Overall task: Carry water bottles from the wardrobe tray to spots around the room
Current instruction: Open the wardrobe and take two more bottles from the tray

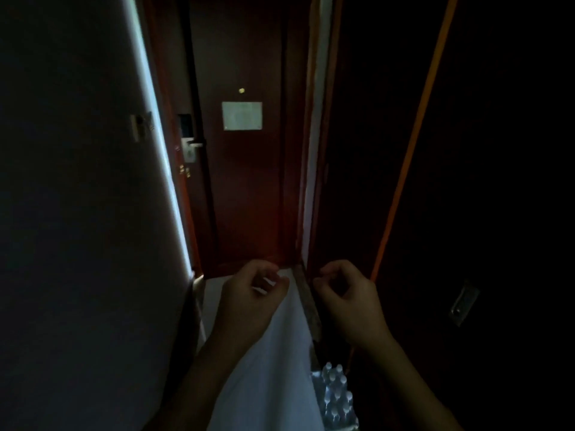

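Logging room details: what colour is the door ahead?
Dark reddish-brown door, shown in the head view.

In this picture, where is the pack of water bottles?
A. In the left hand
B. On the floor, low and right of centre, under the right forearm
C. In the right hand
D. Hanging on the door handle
B: the pack of water bottles sits low by the dark wall, while the left hand and the right hand are both empty.
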`<action>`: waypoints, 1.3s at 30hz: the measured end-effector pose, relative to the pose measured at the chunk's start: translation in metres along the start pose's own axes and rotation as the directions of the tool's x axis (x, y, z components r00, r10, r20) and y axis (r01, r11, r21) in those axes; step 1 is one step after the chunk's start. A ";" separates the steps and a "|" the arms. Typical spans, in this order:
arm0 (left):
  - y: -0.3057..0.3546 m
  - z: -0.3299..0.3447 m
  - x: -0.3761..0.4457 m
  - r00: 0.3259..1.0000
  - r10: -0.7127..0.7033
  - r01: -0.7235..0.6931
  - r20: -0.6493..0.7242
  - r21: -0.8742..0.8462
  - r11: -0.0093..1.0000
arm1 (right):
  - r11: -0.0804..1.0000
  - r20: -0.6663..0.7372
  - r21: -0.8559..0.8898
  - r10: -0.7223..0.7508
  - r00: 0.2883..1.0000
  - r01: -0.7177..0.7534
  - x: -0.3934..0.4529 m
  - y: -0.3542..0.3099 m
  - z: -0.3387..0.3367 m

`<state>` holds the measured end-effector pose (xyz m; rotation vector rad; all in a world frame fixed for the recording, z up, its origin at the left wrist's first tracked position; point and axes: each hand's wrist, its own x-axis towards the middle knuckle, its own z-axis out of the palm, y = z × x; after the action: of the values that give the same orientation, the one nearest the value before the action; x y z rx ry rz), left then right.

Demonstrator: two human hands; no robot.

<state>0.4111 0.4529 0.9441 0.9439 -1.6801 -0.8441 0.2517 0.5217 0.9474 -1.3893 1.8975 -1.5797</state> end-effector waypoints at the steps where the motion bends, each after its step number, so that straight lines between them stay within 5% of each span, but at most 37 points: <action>1: -0.005 0.005 0.022 0.999 0.014 -0.014 0.037 -0.009 1.000 | 1.000 -0.012 -0.004 -0.003 1.000 0.002 0.017 0.002 0.006; 11: -0.078 0.104 0.154 0.939 0.066 -0.042 0.337 -0.078 0.996 | 0.985 -0.211 -0.026 0.160 0.964 -0.170 0.126 0.084 0.002; 23: -0.193 0.278 0.225 0.823 0.001 -0.029 0.569 0.040 0.999 | 0.905 -0.486 0.115 0.410 0.772 -0.409 0.224 0.269 0.018; 28: -0.250 0.330 0.226 0.737 -0.108 0.048 0.667 0.107 0.993 | 0.853 -0.639 0.186 0.482 0.599 -0.488 0.233 0.329 0.024; 33: -0.303 0.376 0.222 0.635 -0.176 0.148 0.752 0.105 0.983 | 0.802 -0.677 0.197 0.527 0.513 -0.563 0.234 0.385 0.028; 39: -0.398 0.426 0.203 0.440 -0.170 0.069 0.882 0.155 0.985 | 0.728 -0.730 0.193 0.555 0.399 -0.658 0.206 0.463 0.062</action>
<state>0.0389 0.1331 0.5694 0.6854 -2.6073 -1.5615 -0.0210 0.2831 0.5880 0.1630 2.5512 -1.7324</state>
